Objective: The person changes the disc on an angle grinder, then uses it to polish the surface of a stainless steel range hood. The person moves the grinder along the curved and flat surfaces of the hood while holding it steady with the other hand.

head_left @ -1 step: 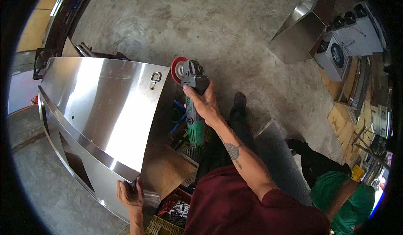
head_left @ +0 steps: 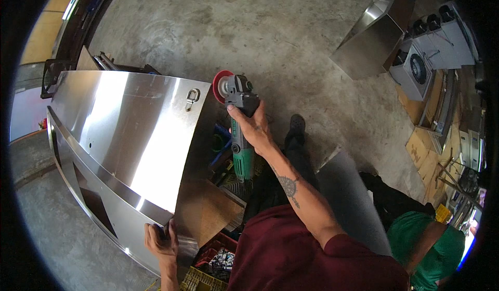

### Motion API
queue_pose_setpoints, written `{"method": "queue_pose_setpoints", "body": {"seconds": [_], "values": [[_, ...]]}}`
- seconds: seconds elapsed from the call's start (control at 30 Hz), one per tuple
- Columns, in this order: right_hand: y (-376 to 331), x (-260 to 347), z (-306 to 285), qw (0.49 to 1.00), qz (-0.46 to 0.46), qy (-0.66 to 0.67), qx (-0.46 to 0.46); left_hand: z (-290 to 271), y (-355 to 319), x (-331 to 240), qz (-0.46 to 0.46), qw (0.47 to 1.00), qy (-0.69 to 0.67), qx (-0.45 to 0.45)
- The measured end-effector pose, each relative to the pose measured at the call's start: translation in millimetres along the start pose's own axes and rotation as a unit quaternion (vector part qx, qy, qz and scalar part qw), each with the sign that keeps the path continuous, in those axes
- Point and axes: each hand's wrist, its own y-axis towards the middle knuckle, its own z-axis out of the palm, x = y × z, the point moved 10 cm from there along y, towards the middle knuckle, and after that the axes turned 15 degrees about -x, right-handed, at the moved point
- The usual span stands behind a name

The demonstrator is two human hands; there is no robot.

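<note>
My right hand (head_left: 252, 128) is wrapped round a green and black angle grinder (head_left: 242, 158). Its red disc (head_left: 222, 86) faces the right edge of a shiny sheet-metal box (head_left: 150, 119), close to a metal latch (head_left: 192, 99); whether disc and metal touch, I cannot tell. At the near right corner of the box, my left hand (head_left: 162, 241) is closed with curled fingers. A small dark thing shows between those fingers, its kind unclear.
A wooden board (head_left: 213, 210) and a red crate (head_left: 215, 254) of small items lie below the box. On my right, a person in green (head_left: 421, 239) is beside a grey sheet (head_left: 345, 197). Farther off stand a steel cabinet (head_left: 369, 44) and a white fan unit (head_left: 413, 67).
The grey sheet beside the person in green has shifted slightly. The grinder has moved barely to the right; my left hand and the box look unmoved.
</note>
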Motion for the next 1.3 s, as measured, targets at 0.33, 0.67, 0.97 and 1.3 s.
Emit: {"method": "queue_pose_setpoints", "body": {"seconds": [0.33, 0.67, 0.97, 1.3], "values": [[62, -85, -25, 0.992, 0.043, -0.107, -0.049, 7, 3, -2, 0.013, 1.0, -0.005, -0.017], [60, -77, -24, 0.995, 0.043, -0.079, -0.052, 7, 3, -1, -0.002, 1.0, -0.015, -0.01], [35, -31, -11, 0.998, 0.038, -0.039, -0.009, 7, 5, -4, -0.001, 1.0, 0.0, -0.009], [12, 10, 3, 0.999, -0.019, -0.024, 0.032, 6, 4, -2, -0.001, 1.0, -0.004, -0.009]]}}
